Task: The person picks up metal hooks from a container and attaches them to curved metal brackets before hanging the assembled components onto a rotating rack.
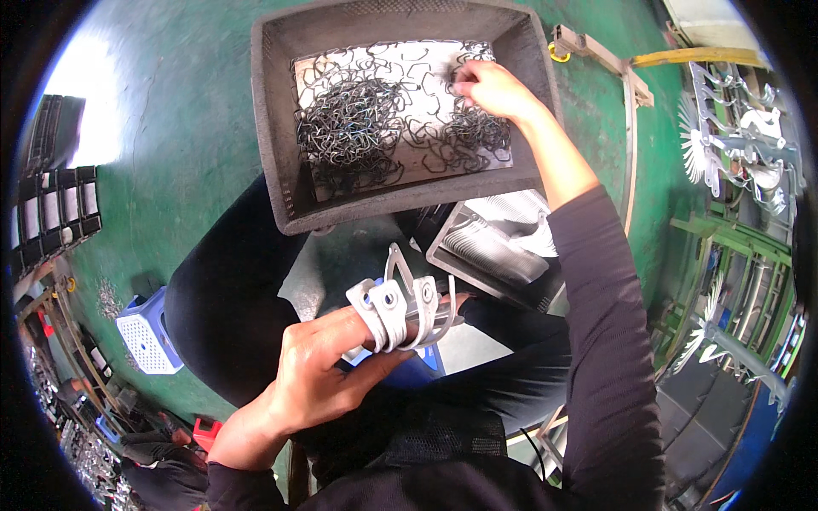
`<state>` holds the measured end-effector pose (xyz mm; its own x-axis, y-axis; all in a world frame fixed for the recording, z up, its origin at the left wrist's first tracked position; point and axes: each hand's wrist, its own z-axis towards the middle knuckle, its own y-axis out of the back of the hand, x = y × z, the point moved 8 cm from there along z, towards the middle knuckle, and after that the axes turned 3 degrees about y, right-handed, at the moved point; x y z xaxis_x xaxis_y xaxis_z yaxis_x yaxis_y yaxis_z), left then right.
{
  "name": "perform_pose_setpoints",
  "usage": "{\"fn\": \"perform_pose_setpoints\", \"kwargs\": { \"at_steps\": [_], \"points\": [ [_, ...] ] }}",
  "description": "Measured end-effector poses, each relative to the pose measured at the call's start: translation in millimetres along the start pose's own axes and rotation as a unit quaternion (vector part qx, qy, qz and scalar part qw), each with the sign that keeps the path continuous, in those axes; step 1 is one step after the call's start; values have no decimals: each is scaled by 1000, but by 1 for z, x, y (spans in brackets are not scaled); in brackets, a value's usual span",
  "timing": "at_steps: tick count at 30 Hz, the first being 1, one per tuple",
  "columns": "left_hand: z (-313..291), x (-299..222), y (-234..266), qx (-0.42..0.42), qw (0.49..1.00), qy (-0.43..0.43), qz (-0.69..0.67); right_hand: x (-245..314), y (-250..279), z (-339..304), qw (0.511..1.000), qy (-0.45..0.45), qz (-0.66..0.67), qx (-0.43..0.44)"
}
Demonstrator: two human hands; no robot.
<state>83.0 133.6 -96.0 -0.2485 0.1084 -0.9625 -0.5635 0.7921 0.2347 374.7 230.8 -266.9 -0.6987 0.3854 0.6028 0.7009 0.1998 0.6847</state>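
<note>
In my left hand [319,362], fingers and thumb close around several silver metal brackets [392,315], curved bands with holed tabs, held above my lap. A dark grey plastic bin [277,170] stands in front of me, tilted slightly. Inside it, a big pile of dark bent wire hooks [349,123] lies on the left over a whitish sheet, and a smaller heap of hooks [477,132] is at the right. Over that right side reaches my right hand [490,88], its fingers curled together among the hooks. The fingertips are partly blurred, so what they pinch is hidden.
Between the bin and my legs sits a grey crate [447,247] with stacked shiny metal pieces. A metal frame [630,128] stands right of the bin, and racked silver parts [750,145] are further right. A blue-and-white stool [153,336] is at left; a person works at lower left.
</note>
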Motion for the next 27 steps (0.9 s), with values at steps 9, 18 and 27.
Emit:
{"fn": "perform_pose_setpoints", "kwargs": {
  "at_steps": [9,18,27],
  "points": [
    [3,0,-6,14,1000,21,-15,27,22,6,978,148,-96,-108],
    [4,3,-6,25,999,37,-12,36,2,41,956,55,-276,-80],
    [3,-1,-8,40,999,26,-19,7,10,13,976,65,-206,18]
  ]
}}
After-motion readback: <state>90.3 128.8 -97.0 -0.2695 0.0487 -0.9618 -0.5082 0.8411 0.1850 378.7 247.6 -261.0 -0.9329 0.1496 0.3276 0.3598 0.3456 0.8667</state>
